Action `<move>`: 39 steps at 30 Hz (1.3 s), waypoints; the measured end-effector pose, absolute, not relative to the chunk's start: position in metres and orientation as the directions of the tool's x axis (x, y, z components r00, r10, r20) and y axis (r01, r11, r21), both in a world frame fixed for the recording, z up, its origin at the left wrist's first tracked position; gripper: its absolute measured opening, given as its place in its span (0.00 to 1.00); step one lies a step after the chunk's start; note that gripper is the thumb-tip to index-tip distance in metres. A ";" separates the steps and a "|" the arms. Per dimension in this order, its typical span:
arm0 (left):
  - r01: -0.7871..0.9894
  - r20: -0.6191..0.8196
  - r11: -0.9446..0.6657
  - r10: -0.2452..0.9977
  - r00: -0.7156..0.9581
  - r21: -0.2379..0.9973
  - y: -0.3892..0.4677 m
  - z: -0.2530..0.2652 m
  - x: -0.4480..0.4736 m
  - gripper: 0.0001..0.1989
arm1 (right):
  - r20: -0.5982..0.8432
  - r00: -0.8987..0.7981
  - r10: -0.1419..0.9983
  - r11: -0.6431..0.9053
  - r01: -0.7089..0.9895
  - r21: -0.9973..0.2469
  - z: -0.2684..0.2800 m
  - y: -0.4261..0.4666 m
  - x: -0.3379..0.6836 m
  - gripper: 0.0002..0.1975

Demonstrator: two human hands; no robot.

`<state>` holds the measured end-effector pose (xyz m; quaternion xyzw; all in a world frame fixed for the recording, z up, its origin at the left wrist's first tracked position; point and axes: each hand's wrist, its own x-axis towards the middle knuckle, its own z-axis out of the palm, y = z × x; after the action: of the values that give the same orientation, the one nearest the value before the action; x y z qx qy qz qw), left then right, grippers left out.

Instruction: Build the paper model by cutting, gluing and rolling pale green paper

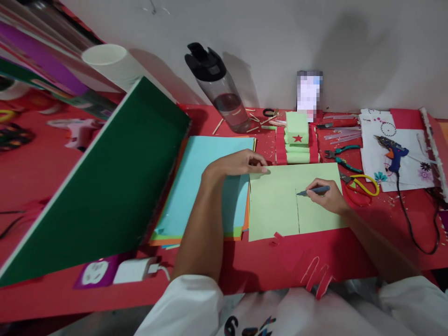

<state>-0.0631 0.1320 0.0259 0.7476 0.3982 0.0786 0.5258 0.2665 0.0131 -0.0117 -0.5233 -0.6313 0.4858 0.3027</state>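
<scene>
A sheet of light green paper (273,200) lies flat in front of me, with a dark vertical line drawn near its middle. My right hand (327,196) grips a dark pen (320,190), its tip at the upper part of that line. Loosely bent, my left hand (247,163) rests at the sheet's upper left corner, fingers partly apart and holding nothing. Left of the sheet is a stack of coloured paper, light blue (210,154) on top. Just behind the sheet stands a small green-and-red paper piece (297,135) with a red star.
A bottle (224,93) and a phone (309,95) stand by the wall. Teal pliers (345,151), yellow-and-red handled cutters (362,184) and a blue glue gun (394,154) with a cord lie right. A large green board (115,168) leans left; a white charger (135,270) sits near the front edge.
</scene>
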 end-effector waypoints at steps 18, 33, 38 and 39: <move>0.525 -0.453 0.014 0.525 0.721 0.851 0.124 0.049 -0.055 0.19 | -0.139 -0.213 0.967 -0.094 0.205 -0.974 0.002 0.014 0.268 0.15; 0.653 -0.621 0.081 0.417 0.664 0.753 0.125 0.042 -0.058 0.17 | -0.157 -0.286 0.945 -0.074 0.280 -0.957 -0.004 0.008 0.264 0.11; 0.662 -0.582 0.018 0.495 0.645 0.749 0.127 0.041 -0.057 0.17 | -0.131 -0.269 0.954 -0.031 0.347 -0.937 -0.013 0.007 0.262 0.11; 0.660 -0.572 0.013 0.512 0.641 0.751 0.127 0.041 -0.056 0.17 | -0.132 -0.272 0.953 -0.027 0.360 -0.933 -0.013 0.007 0.262 0.11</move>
<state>-0.0565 0.1272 0.0409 0.6995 0.4188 -0.0642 0.5755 0.2621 0.0073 -0.0125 -0.5219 -0.6288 0.4908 0.3023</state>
